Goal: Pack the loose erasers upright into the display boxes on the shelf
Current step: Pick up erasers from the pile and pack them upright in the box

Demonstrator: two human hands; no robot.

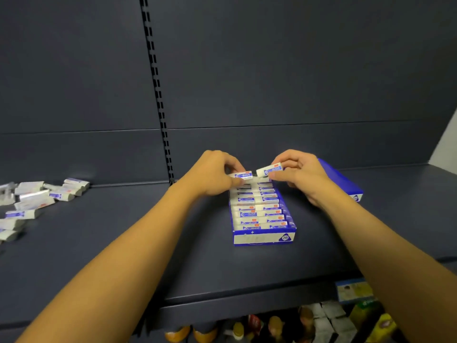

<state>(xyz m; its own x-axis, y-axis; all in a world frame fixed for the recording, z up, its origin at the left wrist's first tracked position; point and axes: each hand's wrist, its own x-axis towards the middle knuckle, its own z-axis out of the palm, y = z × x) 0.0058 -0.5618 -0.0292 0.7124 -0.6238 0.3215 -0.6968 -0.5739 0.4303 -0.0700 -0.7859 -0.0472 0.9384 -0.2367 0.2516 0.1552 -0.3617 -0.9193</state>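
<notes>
Your view is dim and cool, with soft light from above and behind you. Your hands (pixel 257 174) are lit evenly and cast faint shadows on the shelf (pixel 123 243) beneath them. Left of your hands, the loose erasers (pixel 37 199) glare white and smear. Wide-angle bending curves the shelf upright (pixel 158 95); goods below you blur.

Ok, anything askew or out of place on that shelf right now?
Mostly tidy. The eraser pinched in the right hand is tilted over the back of the display box, not upright yet. The left hand holds another eraser at the back row. A pile of loose erasers lies scattered at the far left.
</notes>
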